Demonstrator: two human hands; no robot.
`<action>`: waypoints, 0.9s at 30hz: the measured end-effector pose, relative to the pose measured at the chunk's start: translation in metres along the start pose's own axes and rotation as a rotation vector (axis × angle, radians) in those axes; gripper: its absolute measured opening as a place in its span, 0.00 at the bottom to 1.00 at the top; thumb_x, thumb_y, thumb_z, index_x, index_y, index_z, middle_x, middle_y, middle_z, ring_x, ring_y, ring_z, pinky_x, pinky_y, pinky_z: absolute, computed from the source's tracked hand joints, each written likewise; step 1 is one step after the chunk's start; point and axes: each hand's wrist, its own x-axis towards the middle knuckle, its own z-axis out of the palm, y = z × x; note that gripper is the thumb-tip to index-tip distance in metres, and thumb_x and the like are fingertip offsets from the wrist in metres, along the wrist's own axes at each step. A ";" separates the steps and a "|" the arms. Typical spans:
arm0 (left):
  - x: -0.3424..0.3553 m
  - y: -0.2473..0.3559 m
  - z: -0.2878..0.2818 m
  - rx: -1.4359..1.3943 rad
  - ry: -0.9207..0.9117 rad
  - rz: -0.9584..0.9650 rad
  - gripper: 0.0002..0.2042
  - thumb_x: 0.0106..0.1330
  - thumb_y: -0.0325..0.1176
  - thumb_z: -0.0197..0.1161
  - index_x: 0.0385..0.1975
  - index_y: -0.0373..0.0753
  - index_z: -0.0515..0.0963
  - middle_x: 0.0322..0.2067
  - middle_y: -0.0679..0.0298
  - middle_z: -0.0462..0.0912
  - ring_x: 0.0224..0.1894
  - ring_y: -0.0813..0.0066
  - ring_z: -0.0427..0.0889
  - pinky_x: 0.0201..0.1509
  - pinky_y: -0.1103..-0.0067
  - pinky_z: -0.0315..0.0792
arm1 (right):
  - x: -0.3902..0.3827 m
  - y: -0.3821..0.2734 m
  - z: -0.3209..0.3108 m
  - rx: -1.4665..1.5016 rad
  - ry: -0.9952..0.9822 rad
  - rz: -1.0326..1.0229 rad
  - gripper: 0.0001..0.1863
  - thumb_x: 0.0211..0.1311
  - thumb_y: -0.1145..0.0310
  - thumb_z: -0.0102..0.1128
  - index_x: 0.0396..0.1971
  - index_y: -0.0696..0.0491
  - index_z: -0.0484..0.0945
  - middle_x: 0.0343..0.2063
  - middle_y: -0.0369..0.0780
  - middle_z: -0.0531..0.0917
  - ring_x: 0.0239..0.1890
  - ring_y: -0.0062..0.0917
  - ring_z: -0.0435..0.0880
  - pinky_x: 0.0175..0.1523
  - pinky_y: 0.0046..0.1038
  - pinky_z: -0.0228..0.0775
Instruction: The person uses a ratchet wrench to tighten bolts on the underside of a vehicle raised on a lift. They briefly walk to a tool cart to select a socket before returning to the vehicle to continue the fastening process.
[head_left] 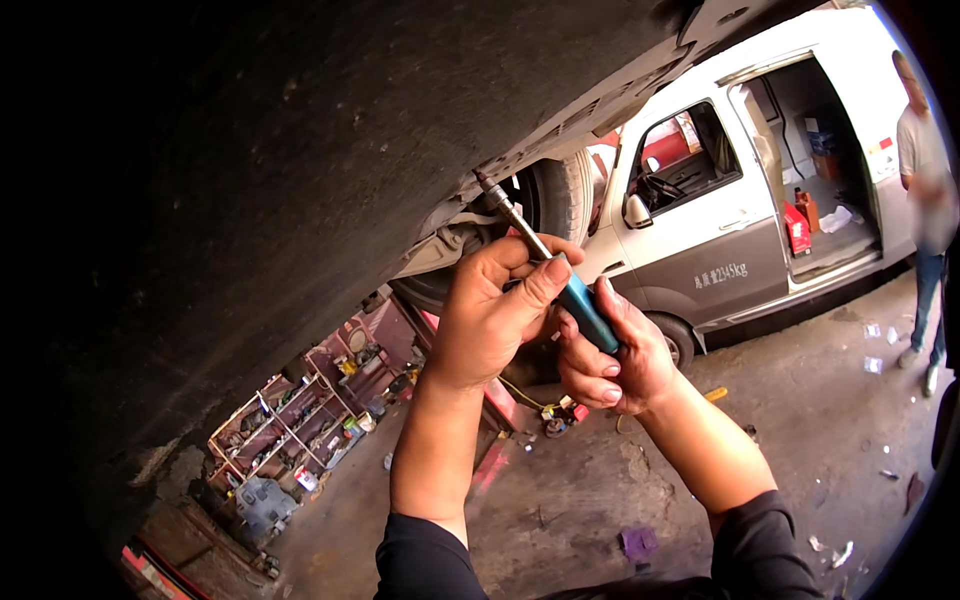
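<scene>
Closest to us, our right hand (625, 360) has its fingers clamped round the handle of a teal-handled driver (590, 318). Our left hand (490, 315) is just ahead of it, fingers and thumb closed on the same tool where the handle meets the metal shaft. The driver slants up and to the left, its socketed end at the lower edge of the dark vehicle underside (350, 130) above us; we cannot tell whether the tip touches it. Beyond the hands we see a tyre (570, 200) below that edge.

Lower down, a purple scrap (638, 543) lies on the stained floor (560, 490). To the left, an open rack (290, 432) is crowded in its compartments with small parts, too jumbled for us to sort; a white tub (306, 478) stands just beside it, its contents unclear.

Farther off is a white-and-grey van (680, 250), side door open. Inside we make out a red box (797, 230), a crumpled white piece (835, 218) and, deeper in, blue packs (820, 138). Right of it stands a person (928, 190).
</scene>
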 end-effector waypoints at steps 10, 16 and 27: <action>0.008 -0.024 0.006 0.643 0.373 0.220 0.06 0.66 0.29 0.65 0.36 0.33 0.81 0.28 0.66 0.84 0.28 0.83 0.78 0.34 0.82 0.73 | 0.019 0.004 0.019 -2.027 0.578 -0.566 0.19 0.56 0.64 0.63 0.41 0.60 0.69 0.29 0.52 0.81 0.35 0.48 0.82 0.39 0.44 0.75; -0.045 -0.030 -0.036 0.452 0.514 0.333 0.14 0.76 0.38 0.51 0.50 0.36 0.75 0.18 0.78 0.63 0.17 0.96 0.50 0.19 0.89 0.40 | 0.044 0.029 0.013 -1.255 0.336 -0.694 0.23 0.73 0.52 0.50 0.26 0.57 0.67 0.15 0.41 0.70 0.21 0.31 0.74 0.28 0.32 0.64; -0.052 -0.031 0.032 -0.046 0.634 0.341 0.15 0.72 0.39 0.51 0.21 0.46 0.63 0.12 0.69 0.59 0.07 0.82 0.53 0.12 0.85 0.49 | 0.040 -0.010 0.001 -0.357 0.040 0.081 0.27 0.68 0.35 0.43 0.29 0.46 0.65 0.08 0.30 0.60 0.06 0.13 0.51 0.12 0.18 0.41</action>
